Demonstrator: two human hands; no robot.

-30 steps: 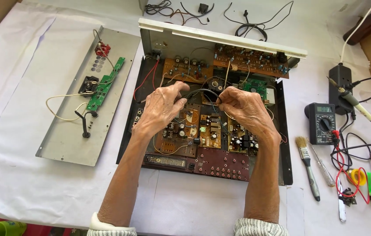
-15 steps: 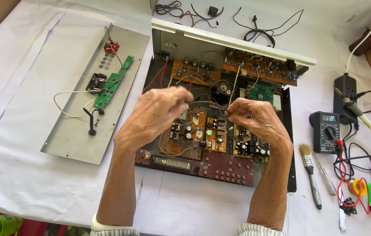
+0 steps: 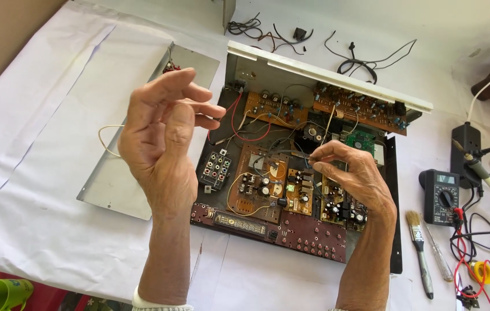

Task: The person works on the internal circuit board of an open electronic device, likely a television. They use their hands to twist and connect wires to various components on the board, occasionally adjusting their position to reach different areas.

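Note:
An opened electronic chassis (image 3: 396,173) with several brown circuit boards (image 3: 262,187) lies in front of me on a white sheet. My left hand (image 3: 161,144) is raised above the chassis' left side, fingers spread and curled, holding nothing. My right hand (image 3: 351,173) rests low over the boards at the middle right, thumb and forefinger pinched on a thin dark wire (image 3: 291,154) that runs left across the boards. Red wires (image 3: 239,124) loop at the chassis' back left. The hand hides where the wire ends.
A grey metal cover plate (image 3: 115,178) lies left of the chassis. To the right are a multimeter (image 3: 440,196), a paintbrush (image 3: 418,247), a screwdriver (image 3: 438,259), a soldering iron (image 3: 484,175) and tangled leads. Loose cables (image 3: 366,60) lie at the back; a green cup (image 3: 0,294) sits bottom left.
My left hand has lifted off the boards and opened, rising up and to the left. My right hand stayed low on the boards, still pinching the wire. The view moved closer.

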